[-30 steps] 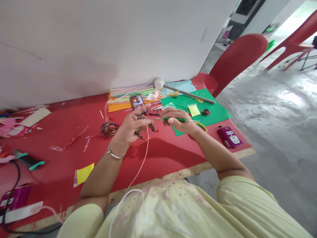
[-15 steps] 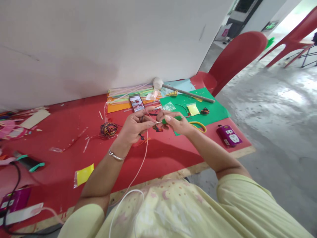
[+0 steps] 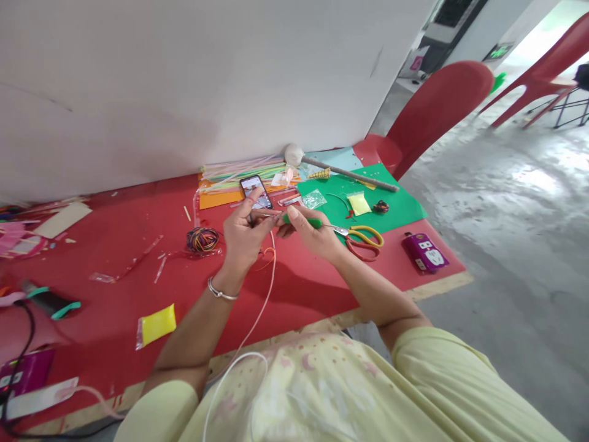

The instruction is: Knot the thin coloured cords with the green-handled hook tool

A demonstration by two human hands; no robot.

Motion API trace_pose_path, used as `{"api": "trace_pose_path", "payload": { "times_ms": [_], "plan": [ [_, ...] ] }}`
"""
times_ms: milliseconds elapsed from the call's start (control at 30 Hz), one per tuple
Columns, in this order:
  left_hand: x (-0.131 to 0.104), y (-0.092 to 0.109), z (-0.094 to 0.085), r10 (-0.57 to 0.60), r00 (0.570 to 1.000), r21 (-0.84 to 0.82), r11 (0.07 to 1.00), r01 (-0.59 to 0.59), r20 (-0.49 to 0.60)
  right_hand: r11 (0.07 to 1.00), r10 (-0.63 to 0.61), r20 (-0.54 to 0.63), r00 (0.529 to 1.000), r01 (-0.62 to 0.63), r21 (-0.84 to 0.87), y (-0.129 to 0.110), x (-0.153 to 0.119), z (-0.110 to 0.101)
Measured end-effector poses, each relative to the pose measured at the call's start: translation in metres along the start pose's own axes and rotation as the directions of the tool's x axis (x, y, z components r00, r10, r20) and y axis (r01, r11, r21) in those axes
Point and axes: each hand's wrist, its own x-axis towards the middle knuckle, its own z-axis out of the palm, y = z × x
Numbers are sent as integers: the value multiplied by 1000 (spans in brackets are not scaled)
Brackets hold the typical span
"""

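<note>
My right hand (image 3: 313, 230) grips the green handle of a crochet hook (image 3: 313, 222), whose thin metal end points left toward my other hand. My left hand (image 3: 246, 236) is closed in a pinch at that metal end, with its index finger raised. Dark thread shows about its fingers, and an orange loop of thread (image 3: 267, 250) hangs below; the worked piece is mostly hidden by the fingers. Scissors (image 3: 365, 240) with yellow and red handles lie just right of my right hand. A ball of multicoloured thread (image 3: 202, 240) rests to the left.
A phone (image 3: 256, 191) lies behind my hands, near pastel sticks (image 3: 243, 172). A green sheet (image 3: 400, 212) bears a yellow packet (image 3: 359, 203) and a small thread bundle (image 3: 381, 207). A purple box (image 3: 426, 252) sits at the right. A pale cable (image 3: 271, 276) hangs in front.
Both hands have shifted slightly left, the crochet hook with them. My left index finger has risen. The scissors' red handle and blades have come out from behind my right arm.
</note>
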Motion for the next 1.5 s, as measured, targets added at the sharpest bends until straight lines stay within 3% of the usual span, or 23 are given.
{"api": "trace_pose_path", "payload": {
  "times_ms": [100,267,333,433,500,567,633,733,867,1133,1500],
  "plan": [
    [1,0,-1,-14,1000,-43,999,14,13,980,-150,-34,988,144,-137,7,-1,3],
    [0,-6,-2,107,991,101,990,-99,-83,922,-303,-166,938,245,-301,21,2,15],
    [1,-6,-2,61,996,34,998,-59,-69,930,-329,-218,919,276,-242,28,5,21],
    [5,1,-7,-96,995,-135,986,98,19,965,-249,-258,933,261,13,39,13,26],
    [8,10,-13,-198,975,-206,955,215,100,963,-108,-214,971,156,222,45,21,25],
    [10,19,-20,-284,939,-210,923,322,193,915,92,-58,994,-61,399,48,30,19],
    [11,25,-27,-332,906,-162,911,380,262,842,244,142,959,-282,460,48,38,9],
    [11,29,-34,-347,897,-88,920,382,273,784,318,291,902,-423,455,47,46,-6],
    [11,28,-36,-334,909,-44,934,355,249,765,314,363,877,-460,450,46,51,-19],
    [11,29,-31,-291,927,-21,952,305,238,785,250,401,881,-427,449,41,52,-28],
    [11,29,-31,-346,910,-12,934,358,228,828,221,410,885,-392,400,45,51,-34]
  ]
}}
